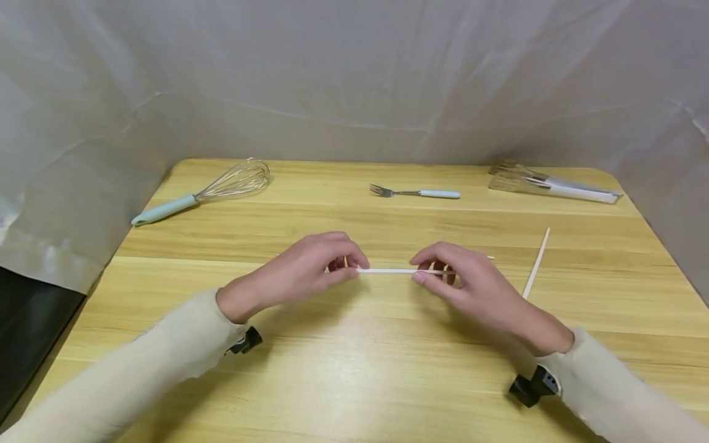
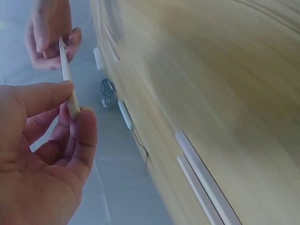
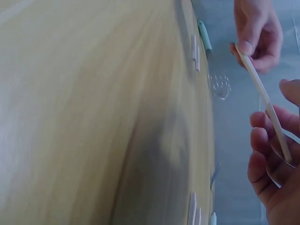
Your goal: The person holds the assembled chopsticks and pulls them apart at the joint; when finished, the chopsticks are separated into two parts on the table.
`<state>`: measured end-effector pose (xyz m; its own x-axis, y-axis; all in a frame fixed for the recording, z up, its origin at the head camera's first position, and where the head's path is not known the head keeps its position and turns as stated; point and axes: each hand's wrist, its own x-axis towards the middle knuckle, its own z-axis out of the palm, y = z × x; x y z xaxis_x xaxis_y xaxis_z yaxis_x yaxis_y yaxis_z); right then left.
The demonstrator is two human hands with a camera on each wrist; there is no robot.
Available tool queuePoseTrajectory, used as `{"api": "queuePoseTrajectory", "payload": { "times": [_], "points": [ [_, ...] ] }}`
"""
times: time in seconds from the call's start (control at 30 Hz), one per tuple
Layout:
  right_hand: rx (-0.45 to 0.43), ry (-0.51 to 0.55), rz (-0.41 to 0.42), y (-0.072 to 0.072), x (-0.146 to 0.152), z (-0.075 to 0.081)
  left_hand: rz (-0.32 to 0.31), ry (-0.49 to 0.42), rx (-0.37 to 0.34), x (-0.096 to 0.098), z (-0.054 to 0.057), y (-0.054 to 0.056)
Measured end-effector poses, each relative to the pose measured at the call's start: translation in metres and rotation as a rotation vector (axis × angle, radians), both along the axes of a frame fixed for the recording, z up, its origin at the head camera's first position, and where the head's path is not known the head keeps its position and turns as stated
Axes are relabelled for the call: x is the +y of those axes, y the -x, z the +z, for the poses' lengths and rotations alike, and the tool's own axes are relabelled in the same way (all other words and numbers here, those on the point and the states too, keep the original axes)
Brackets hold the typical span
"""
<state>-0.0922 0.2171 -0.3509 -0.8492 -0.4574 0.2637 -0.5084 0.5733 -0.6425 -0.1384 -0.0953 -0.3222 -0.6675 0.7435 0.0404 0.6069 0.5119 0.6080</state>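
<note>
A pale, thin chopstick is held level above the wooden table, spanning both hands. My left hand pinches one end between thumb and fingertips; the left wrist view shows this end of the chopstick up close. Around the other end, the fingers of my right hand curl loosely. In the right wrist view the chopstick lies across those fingers, while the right thumb stands a little apart from it. Beyond my right hand, another chopstick rests on the table. Two more sticks lie side by side in the left wrist view.
A whisk with a mint handle lies at the back left of the table. Near the back edge sits a fork with a pale handle. At the back right is a wrapped whisk. Grey cloth hangs behind.
</note>
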Motion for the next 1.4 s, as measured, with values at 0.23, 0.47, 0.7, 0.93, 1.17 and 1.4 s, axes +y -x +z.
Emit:
{"api": "queuePoseTrajectory", "payload": {
  "times": [0.23,0.47,0.7,0.93,1.17,1.4],
  "points": [
    [-0.025,0.014,0.002,-0.002,-0.007,-0.005,-0.026,-0.013,0.003,0.013,-0.002,-0.001],
    [0.051,0.037,-0.009,-0.002,-0.01,-0.01,-0.011,-0.079,0.02,0.024,-0.011,-0.003],
    [0.092,0.062,-0.009,0.0,-0.017,-0.012,0.053,-0.113,0.05,0.031,-0.02,-0.01],
    [0.065,0.083,-0.032,-0.001,-0.017,-0.014,0.105,-0.138,0.07,0.033,-0.025,-0.014],
    [0.043,0.108,-0.035,-0.002,-0.017,-0.017,0.123,-0.138,0.074,0.035,-0.027,-0.018],
    [0.086,0.11,-0.014,-0.002,-0.018,-0.018,0.122,-0.147,0.086,0.033,-0.029,-0.02]
  ]
}}
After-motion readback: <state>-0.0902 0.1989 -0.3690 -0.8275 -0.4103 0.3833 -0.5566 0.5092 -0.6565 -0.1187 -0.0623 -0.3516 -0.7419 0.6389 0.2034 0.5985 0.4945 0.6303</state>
